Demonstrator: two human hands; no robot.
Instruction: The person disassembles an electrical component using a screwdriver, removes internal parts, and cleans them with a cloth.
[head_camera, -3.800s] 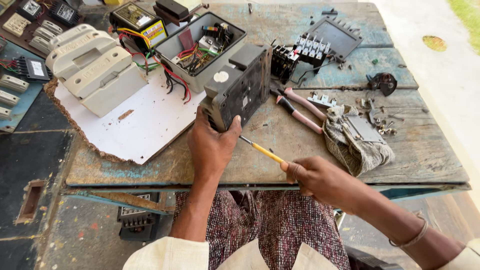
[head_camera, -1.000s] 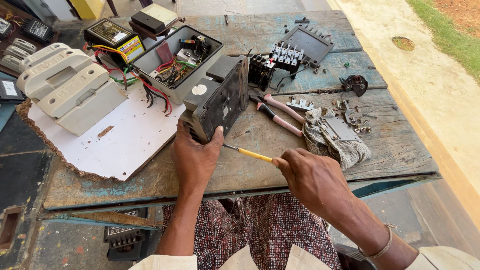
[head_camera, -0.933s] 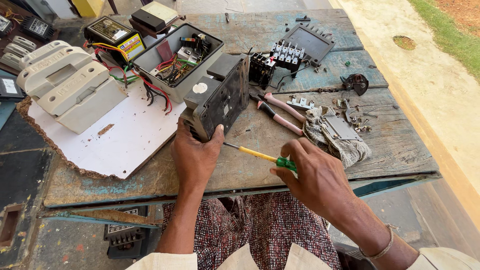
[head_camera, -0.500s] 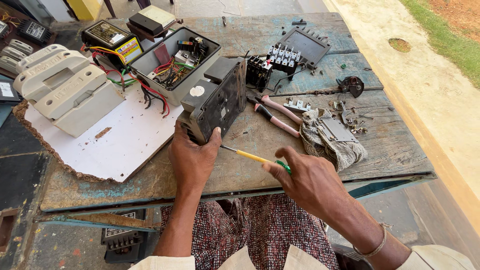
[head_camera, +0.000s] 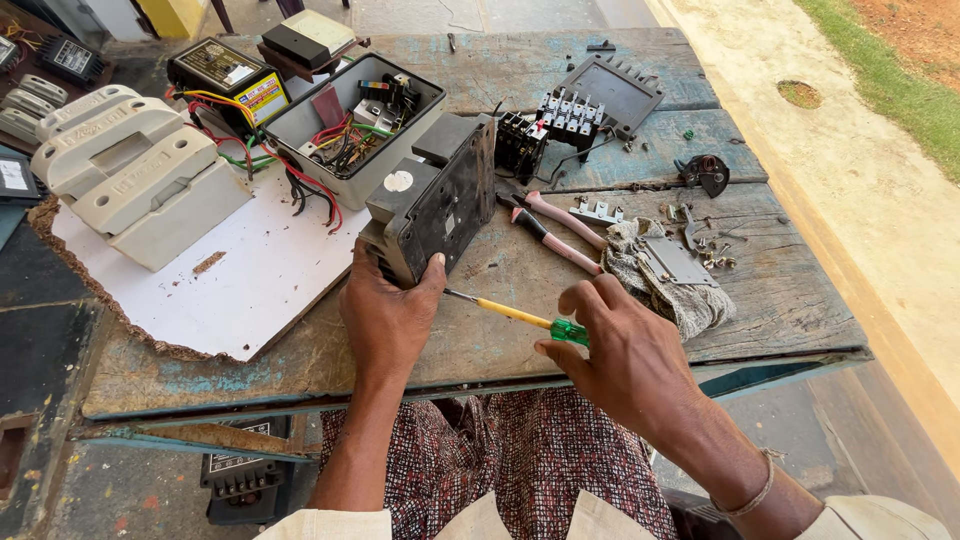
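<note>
Screw-driving step in hand: left hand clamps the black housing on the bench, right hand fingers pinch the screwdriver, whose tip must seat squarely before turning.

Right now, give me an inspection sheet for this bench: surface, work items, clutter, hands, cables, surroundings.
Surface: worn wooden table, chipped white board on its left part.
Work items: black meter box tilted on edge; yellow screwdriver at its lower edge.
Clutter: pink-handled pliers, rag, loose screws, grey covers.
Hands: left hand steadies the box; right hand grips the screwdriver.
Cables: coloured wires spill from an open grey case.
Surroundings: sandy ground, grass strip.
</note>
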